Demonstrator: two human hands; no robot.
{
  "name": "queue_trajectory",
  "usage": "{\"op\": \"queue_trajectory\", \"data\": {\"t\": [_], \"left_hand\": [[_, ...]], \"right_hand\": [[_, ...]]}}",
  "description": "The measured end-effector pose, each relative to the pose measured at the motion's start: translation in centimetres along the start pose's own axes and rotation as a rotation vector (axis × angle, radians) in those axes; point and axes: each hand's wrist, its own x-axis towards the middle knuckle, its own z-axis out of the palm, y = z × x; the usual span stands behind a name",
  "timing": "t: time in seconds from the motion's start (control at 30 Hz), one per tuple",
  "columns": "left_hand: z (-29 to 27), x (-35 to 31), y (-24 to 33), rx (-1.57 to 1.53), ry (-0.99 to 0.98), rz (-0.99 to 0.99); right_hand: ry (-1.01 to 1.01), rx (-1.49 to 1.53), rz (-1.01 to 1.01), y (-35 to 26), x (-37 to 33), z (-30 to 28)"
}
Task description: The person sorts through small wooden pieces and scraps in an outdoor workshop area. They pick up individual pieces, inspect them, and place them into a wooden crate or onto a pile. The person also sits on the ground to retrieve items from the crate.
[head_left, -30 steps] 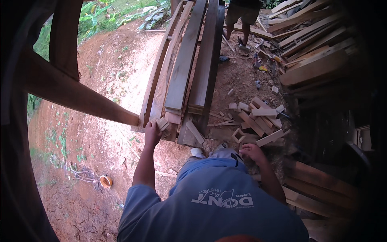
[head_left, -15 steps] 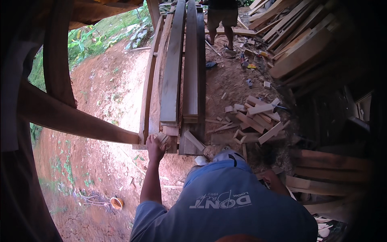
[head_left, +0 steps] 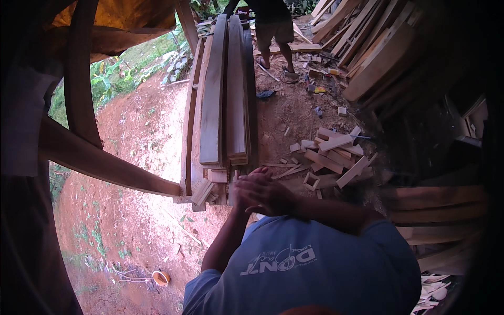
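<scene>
At the near end of the bench, my left hand (head_left: 242,195) and my right hand (head_left: 269,193) meet. The right lies across the left, its fingers stretched out. Most of the left hand's fingers are hidden beneath it; one slim tip points up, and I cannot tell whether it is a finger or a stick. Just left of them, small wood blocks (head_left: 202,192) rest at the bench end, untouched. Beyond the hands run long planks (head_left: 212,100), stacked lengthwise, with a short pale block (head_left: 217,176) under their near ends.
A curved timber beam (head_left: 115,165) reaches in from the left to the bench. Offcuts (head_left: 331,157) lie heaped on the ground at right, and boards (head_left: 373,47) lean behind them. At the far end another person (head_left: 273,31) stands. An orange container (head_left: 161,278) sits on the dirt at lower left.
My left hand has let go of the small wood blocks and moved right. My right hand has come up from my right side to meet it. The view has shifted slightly.
</scene>
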Motion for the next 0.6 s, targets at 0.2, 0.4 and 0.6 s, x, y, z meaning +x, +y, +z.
{"op": "queue_trajectory", "data": {"t": [0.2, 0.4, 0.6], "left_hand": [[12.8, -3.3, -0.4, 0.016, -0.11, 0.147], [19.2, -3.2, -3.1, 0.972, -0.082, 0.648], [11.1, 2.1, -12.4, 2.066, -0.459, 1.239]], "right_hand": [[0.053, -0.306, 0.147, 12.0, -7.6, 1.0], [-0.048, 0.596, 1.42, 18.4, -17.3, 0.2], [0.35, 1.687, 1.25, -1.0, -7.5, -11.6]]}}
